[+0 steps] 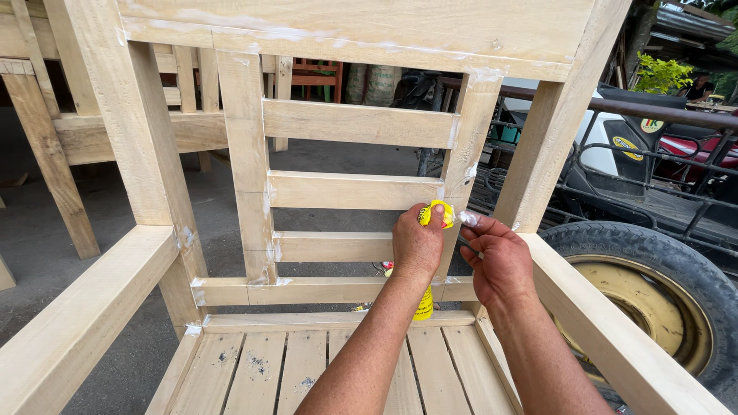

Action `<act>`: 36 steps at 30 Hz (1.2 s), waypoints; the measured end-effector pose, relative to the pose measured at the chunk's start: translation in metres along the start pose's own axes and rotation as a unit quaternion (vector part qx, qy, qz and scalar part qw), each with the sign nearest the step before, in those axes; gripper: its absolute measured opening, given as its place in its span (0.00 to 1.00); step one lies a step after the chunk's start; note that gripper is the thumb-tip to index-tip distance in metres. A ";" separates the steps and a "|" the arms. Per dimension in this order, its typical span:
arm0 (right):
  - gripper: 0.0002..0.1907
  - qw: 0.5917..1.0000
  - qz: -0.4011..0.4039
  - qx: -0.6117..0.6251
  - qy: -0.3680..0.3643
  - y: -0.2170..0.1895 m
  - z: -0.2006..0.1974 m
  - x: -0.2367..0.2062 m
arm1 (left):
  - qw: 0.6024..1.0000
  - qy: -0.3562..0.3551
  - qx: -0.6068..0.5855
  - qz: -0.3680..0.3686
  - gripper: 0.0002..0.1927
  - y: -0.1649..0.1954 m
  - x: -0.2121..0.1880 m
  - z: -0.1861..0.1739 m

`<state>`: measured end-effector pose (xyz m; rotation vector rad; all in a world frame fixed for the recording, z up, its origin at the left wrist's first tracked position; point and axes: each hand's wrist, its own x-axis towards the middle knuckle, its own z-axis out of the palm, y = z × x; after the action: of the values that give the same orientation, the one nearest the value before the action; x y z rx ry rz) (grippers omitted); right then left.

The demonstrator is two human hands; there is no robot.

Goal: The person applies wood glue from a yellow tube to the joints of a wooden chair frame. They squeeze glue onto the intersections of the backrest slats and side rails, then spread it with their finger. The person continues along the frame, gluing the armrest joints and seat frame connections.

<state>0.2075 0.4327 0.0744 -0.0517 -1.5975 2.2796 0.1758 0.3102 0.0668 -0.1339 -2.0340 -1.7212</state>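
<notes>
An unpainted pale wooden chair with horizontal back slats and a slatted seat fills the view. The left hand is curled shut around a small yellow squeeze container, whose top pokes out above the knuckles, right against the chair's right inner upright, level with the gap between the two lower slats. The right hand sits just beside the left one, fingers loosely bent and holding nothing that can be made out; its index fingertip is coated in whitish paste and touches the same upright. Smears of the same whitish filler mark the joints of that upright and of the left inner upright. Below the left wrist, a yellow plastic bottle rests on the seat slats against the chair's lower back rail. To the right of the chair, beyond its armrest, stands a black rubber tyre with a yellowish rim, and behind the chair's back more bare wooden frames stand on the grey concrete floor.
</notes>
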 end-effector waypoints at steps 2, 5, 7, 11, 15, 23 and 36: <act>0.25 0.999 -0.033 -0.025 -0.007 0.001 0.000 0.005 | 1.000 -0.011 -0.005 -0.014 0.23 -0.001 0.000 -0.001; 0.32 0.988 -0.129 -0.082 -0.022 0.002 0.004 0.014 | 1.000 0.007 -0.009 -0.017 0.24 -0.001 -0.001 -0.001; 0.34 0.983 -0.130 -0.132 -0.012 0.004 0.007 0.019 | 0.999 -0.002 -0.010 -0.032 0.25 -0.002 0.000 -0.003; 0.37 0.969 -0.166 -0.181 -0.013 0.011 0.012 0.020 | 0.999 -0.008 -0.019 -0.050 0.25 -0.007 0.004 -0.007; 0.38 0.962 -0.180 -0.205 -0.004 0.019 0.018 0.020 | 0.999 0.014 -0.018 -0.027 0.25 -0.014 0.007 -0.011; 0.40 0.819 -0.377 -0.431 0.023 0.034 0.023 0.019 | 0.999 0.020 -0.038 0.004 0.22 -0.024 0.010 -0.018; 0.38 0.608 -0.437 -0.661 0.055 0.038 0.016 0.019 | 0.999 0.031 -0.031 0.002 0.25 -0.038 0.017 -0.010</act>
<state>0.1758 0.4128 0.0489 0.1797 -2.1333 0.0919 0.1503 0.2888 0.0404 -0.1046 -1.9369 -1.7634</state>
